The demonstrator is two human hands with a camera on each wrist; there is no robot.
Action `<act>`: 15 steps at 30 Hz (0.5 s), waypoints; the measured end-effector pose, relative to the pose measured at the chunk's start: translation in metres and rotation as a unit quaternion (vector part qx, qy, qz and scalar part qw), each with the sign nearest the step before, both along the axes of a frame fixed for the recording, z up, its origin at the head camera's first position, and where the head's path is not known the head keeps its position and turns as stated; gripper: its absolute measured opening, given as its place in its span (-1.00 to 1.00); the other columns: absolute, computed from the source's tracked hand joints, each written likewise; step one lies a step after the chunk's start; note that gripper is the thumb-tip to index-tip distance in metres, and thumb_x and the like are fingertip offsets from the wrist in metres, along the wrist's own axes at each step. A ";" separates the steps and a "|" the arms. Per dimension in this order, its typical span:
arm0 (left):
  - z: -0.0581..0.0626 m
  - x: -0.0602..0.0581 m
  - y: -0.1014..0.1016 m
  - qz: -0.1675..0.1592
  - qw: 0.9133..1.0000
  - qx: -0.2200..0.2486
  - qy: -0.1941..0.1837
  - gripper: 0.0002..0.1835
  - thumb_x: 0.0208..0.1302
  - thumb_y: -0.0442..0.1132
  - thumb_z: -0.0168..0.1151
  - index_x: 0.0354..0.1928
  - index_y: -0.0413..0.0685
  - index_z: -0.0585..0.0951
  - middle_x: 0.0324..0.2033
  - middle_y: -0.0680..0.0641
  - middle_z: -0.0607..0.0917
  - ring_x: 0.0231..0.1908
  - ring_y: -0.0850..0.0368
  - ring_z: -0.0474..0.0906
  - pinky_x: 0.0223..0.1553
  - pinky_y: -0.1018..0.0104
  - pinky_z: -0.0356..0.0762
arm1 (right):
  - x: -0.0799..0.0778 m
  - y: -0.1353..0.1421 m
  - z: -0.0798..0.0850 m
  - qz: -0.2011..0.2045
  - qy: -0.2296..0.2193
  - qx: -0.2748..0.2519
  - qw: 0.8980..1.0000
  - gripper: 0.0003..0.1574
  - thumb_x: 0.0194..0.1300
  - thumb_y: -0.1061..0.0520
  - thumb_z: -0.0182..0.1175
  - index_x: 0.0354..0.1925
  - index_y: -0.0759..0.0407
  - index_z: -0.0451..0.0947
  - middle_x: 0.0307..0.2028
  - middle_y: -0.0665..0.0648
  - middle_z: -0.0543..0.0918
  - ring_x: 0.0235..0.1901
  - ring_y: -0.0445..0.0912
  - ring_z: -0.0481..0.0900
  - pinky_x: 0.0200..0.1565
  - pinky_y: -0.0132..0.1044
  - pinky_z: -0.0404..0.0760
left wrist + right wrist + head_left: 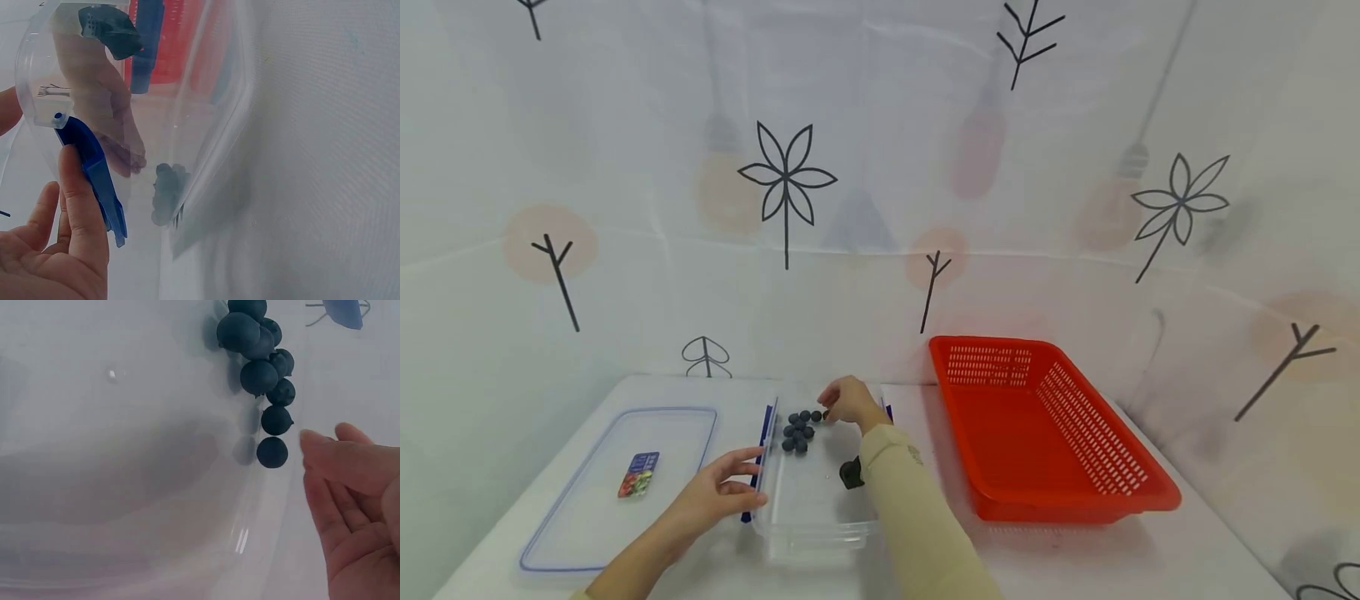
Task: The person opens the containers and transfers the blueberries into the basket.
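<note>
A clear plastic box [820,508] with blue latches [94,165] stands on the table. In its far left part lies a cluster of blueberries [797,433], trailing into a short row. My right hand [850,402] is over the box's far end. In the right wrist view its thumb and fingertips [312,440] are beside the last blueberries [272,452], with nothing seen between them. My left hand [715,492] rests at the box's left side, its extended fingers touching a latch. A dark, angular object [852,473], kind unclear, lies in the box, partly behind my right sleeve.
A clear lid [580,500] with a blue rim lies on the left, bearing a small coloured label [638,475]. To the right stands a red slotted basket [1022,433]. A patterned white cloth [865,300] hangs behind the white table [700,575].
</note>
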State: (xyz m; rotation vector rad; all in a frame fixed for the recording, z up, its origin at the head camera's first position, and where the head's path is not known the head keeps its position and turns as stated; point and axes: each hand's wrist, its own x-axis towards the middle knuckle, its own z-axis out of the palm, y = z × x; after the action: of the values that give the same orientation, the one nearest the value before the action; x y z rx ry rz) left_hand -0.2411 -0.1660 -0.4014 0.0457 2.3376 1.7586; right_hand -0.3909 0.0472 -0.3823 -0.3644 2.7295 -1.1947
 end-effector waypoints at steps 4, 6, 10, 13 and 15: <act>-0.003 0.005 0.001 0.006 1.000 0.006 0.005 -0.22 0.03 -0.19 0.42 0.31 -0.09 0.30 0.08 -0.18 0.44 -0.17 0.08 0.49 -0.16 0.13 0.53 | -0.004 0.002 -0.006 0.016 0.002 0.040 0.999 -0.59 -0.11 0.51 0.35 -0.20 0.31 0.63 -0.29 0.13 0.63 -0.24 -0.06 0.54 -0.15 -0.24 0.55; -0.004 0.008 0.003 0.008 1.000 0.010 0.007 -0.22 0.03 -0.19 0.42 0.31 -0.08 0.30 0.08 -0.18 0.44 -0.17 0.07 0.49 -0.16 0.13 0.53 | -0.004 0.005 -0.009 0.025 0.001 0.059 0.998 -0.58 -0.09 0.51 0.34 -0.18 0.30 0.63 -0.27 0.12 0.62 -0.20 -0.04 0.53 -0.12 -0.22 0.55; -0.004 0.010 0.005 0.009 1.000 0.013 0.003 -0.23 0.02 -0.18 0.42 0.30 -0.08 0.31 0.08 -0.17 0.45 -0.18 0.07 0.49 -0.16 0.15 0.53 | -0.003 0.008 -0.010 0.042 -0.003 0.097 0.994 -0.56 -0.05 0.51 0.32 -0.14 0.27 0.63 -0.23 0.12 0.60 -0.15 -0.02 0.52 -0.09 -0.19 0.53; -0.003 0.010 0.006 0.013 1.000 0.011 0.001 -0.23 0.02 -0.19 0.42 0.30 -0.08 0.31 0.08 -0.17 0.44 -0.18 0.07 0.48 -0.16 0.16 0.53 | -0.002 0.006 -0.009 0.056 0.003 0.121 0.991 -0.58 -0.04 0.51 0.31 -0.15 0.25 0.63 -0.27 0.10 0.59 -0.19 -0.03 0.51 -0.12 -0.21 0.53; -0.003 0.010 0.005 0.015 1.000 0.010 0.004 -0.23 0.02 -0.20 0.42 0.31 -0.08 0.31 0.08 -0.17 0.44 -0.18 0.08 0.48 -0.16 0.16 0.53 | -0.002 0.004 -0.007 0.062 0.006 0.129 0.990 -0.61 -0.03 0.50 0.32 -0.18 0.25 0.63 -0.31 0.09 0.58 -0.23 -0.05 0.51 -0.16 -0.22 0.54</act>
State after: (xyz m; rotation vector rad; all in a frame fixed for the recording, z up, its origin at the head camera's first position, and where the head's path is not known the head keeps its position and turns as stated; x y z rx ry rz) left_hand -0.2311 -0.1606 -0.4043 0.0208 2.3381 1.7987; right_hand -0.3925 0.0516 -0.3895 -0.5010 2.7781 -0.7977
